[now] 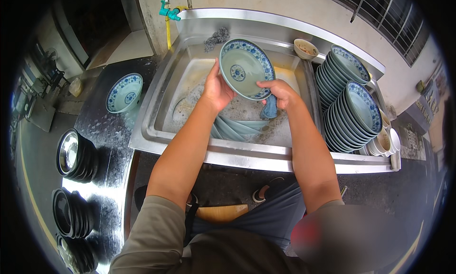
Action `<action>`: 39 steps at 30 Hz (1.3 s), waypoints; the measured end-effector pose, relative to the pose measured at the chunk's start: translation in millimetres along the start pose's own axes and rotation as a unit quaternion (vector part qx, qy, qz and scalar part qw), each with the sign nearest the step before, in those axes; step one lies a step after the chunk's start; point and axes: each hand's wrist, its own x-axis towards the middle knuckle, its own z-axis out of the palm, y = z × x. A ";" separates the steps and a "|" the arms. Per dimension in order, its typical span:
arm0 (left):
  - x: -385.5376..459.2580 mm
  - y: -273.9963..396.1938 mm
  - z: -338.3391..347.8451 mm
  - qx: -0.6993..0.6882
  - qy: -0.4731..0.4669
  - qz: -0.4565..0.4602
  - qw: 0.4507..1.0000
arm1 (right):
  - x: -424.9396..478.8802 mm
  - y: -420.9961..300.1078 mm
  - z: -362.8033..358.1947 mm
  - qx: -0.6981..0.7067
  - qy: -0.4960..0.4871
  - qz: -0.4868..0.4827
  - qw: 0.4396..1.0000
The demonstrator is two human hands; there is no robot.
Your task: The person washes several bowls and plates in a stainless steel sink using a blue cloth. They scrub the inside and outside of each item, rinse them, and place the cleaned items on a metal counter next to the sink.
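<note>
Both hands hold a pale green bowl (245,69) with a blue floral rim, tilted so its inside faces me, above a stainless steel sink (228,143). My left hand (218,88) supports it from the left and below. At its lower right edge, my right hand (279,93) grips the rim, thumb inside. A blue cloth (269,107) hangs from under the right hand. Below, several similar bowls (237,128) lie partly sunk in cloudy, foamy water (192,110). My left forearm hides part of them.
Tall stacks of matching bowls (351,120) stand right of the basin, near small white bowls (381,142). A small bowl with scraps (305,48) and a scouring pad (217,38) sit along the back. One patterned bowl (124,93) and black dish stacks (76,156) occupy the left table (114,145).
</note>
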 end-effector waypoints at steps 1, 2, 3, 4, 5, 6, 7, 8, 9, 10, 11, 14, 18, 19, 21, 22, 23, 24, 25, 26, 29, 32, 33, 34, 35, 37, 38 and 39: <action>1.6 -0.2 -2.1 0.000 0.004 0.001 1.000 | 0.4 -0.2 1.2 -0.002 -0.007 0.006 1.000; 3.4 -0.6 -3.9 0.000 0.007 0.003 1.000 | 0.6 0.2 2.8 0.001 0.002 0.001 1.000; 3.3 -1.1 -2.4 0.000 0.010 0.003 1.000 | -1.7 0.4 5.6 0.005 0.013 -0.004 1.000; 3.1 -1.1 -1.1 0.005 0.014 0.003 1.000 | -3.1 1.3 8.1 0.008 0.023 -0.008 1.000; 3.1 -0.7 0.1 0.009 0.017 0.003 1.000 | -3.3 3.1 10.0 0.011 0.030 -0.018 0.999; 2.8 -0.3 2.2 0.014 0.020 0.003 1.000 | -3.6 4.1 11.7 0.013 0.037 -0.027 0.999; 3.2 -1.2 2.9 0.018 0.031 0.001 0.999 | -3.8 4.5 12.5 0.015 0.044 -0.037 0.998; 3.2 -2.1 3.9 0.022 0.041 0.000 0.999 | -4.3 3.4 11.8 -0.001 0.048 -0.041 0.998; 2.2 -0.9 3.1 0.026 0.052 0.001 0.998 | -4.6 1.0 12.7 -0.017 0.050 -0.046 0.998; 4.7 -1.5 -2.4 0.025 0.048 0.007 0.998 | -4.4 -1.0 12.9 -0.033 0.052 -0.050 0.997; 9.7 -3.7 -11.0 0.025 0.044 0.014 0.999 | -2.5 -1.2 11.5 -0.032 0.062 -0.067 0.995; 11.3 -6.2 -7.1 0.024 0.053 0.006 0.998 | 10.2 6.7 -12.3 -0.044 0.134 -0.128 0.982; 8.8 -4.5 -9.3 0.042 0.004 -0.016 0.999 | 13.3 9.3 -32.0 -0.206 0.218 -0.194 0.934; 9.9 -5.4 -13.6 0.091 0.032 -0.030 0.995 | 9.7 5.1 -31.0 -0.269 0.251 -0.182 0.912; 15.5 -12.3 -20.6 0.188 0.083 -0.061 0.977 | 7.0 4.2 -37.6 -0.390 0.295 -0.194 0.850; 17.3 -17.7 -20.3 0.241 0.096 -0.066 0.964 | 9.1 8.1 -46.8 -0.447 0.306 -0.215 0.812; 18.4 -24.0 -20.0 0.293 0.109 -0.069 0.947 | 11.1 11.7 -56.1 -0.503 0.315 -0.235 0.770; 18.9 -27.7 -25.3 0.345 0.127 -0.072 0.927 | 8.0 11.2 -50.3 -0.519 0.328 -0.205 0.762; 21.5 -28.9 -35.5 0.385 0.123 -0.076 0.912 | 0.3 6.3 -35.2 -0.536 0.337 -0.177 0.754; 24.4 -29.2 -45.8 0.424 0.120 -0.081 0.894 | -3.1 4.4 -24.5 -0.551 0.346 -0.150 0.744; 26.3 -33.2 -45.0 0.439 0.103 -0.099 0.887 | -4.7 7.6 -27.4 -0.562 0.357 -0.121 0.736; 22.4 -38.5 -30.0 0.375 0.089 -0.097 0.918 | 4.1 21.6 -43.8 -0.559 0.357 -0.114 0.740; 20.7 -38.0 -28.7 0.349 0.087 -0.092 0.929 | 6.3 22.9 -41.6 -0.562 0.346 -0.096 0.745; 19.3 -37.7 -29.1 0.336 0.087 -0.082 0.934 | 8.9 24.7 -38.6 -0.565 0.336 -0.077 0.749; 17.9 -37.4 -29.1 0.323 0.086 -0.072 0.940 | 11.5 25.8 -36.8 -0.568 0.326 -0.058 0.753; 21.7 -37.7 -30.4 0.316 0.092 -0.059 0.942 | 23.6 31.8 -47.0 -0.585 0.292 -0.046 0.755; 24.8 -39.3 -31.3 0.321 0.099 -0.056 0.940 | 30.2 35.6 -54.9 -0.593 0.276 -0.040 0.755; 28.1 -41.9 -32.7 0.326 0.106 -0.054 0.938 | 39.9 41.1 -67.7 -0.522 0.259 -0.015 0.812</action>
